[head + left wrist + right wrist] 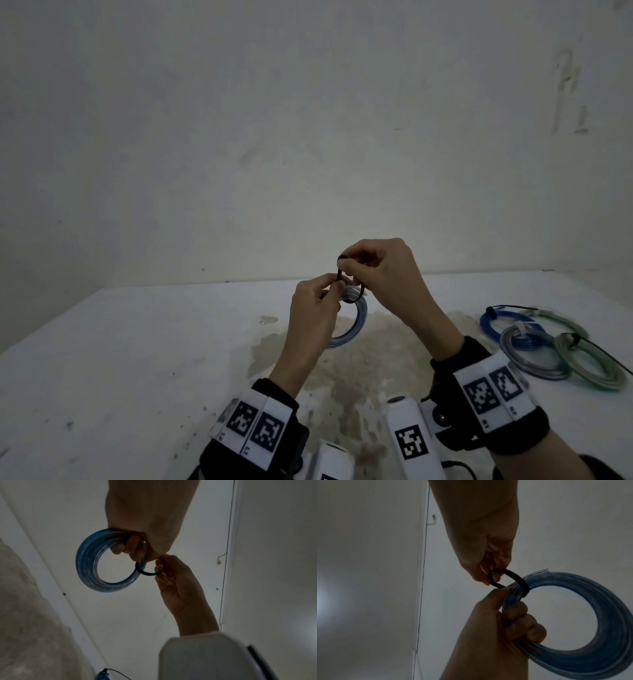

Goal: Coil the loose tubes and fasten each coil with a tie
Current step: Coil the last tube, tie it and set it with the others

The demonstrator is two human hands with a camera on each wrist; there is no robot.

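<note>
A coil of clear and blue tube [360, 317] hangs in the air above the white table [137, 342]. My left hand [329, 286] grips one side of the coil [599, 601], fingers curled round the bundled turns. A black tie [339, 272] loops round the coil [85, 563] just beside that grip. My right hand [349, 263] pinches the free end of the tie [513, 575] between thumb and fingertips, so the tie [147, 573] stands as a loose, open loop. In the wrist views, the left hand [133, 547] and right hand [489, 577] almost touch.
Several tied coils lie at the table's right: a blue one [493, 325], a clear one [529, 358] and a green one [591, 368], with long tie tails sticking out. A brown stain [359, 363] marks the table's middle. A pale wall stands close behind.
</note>
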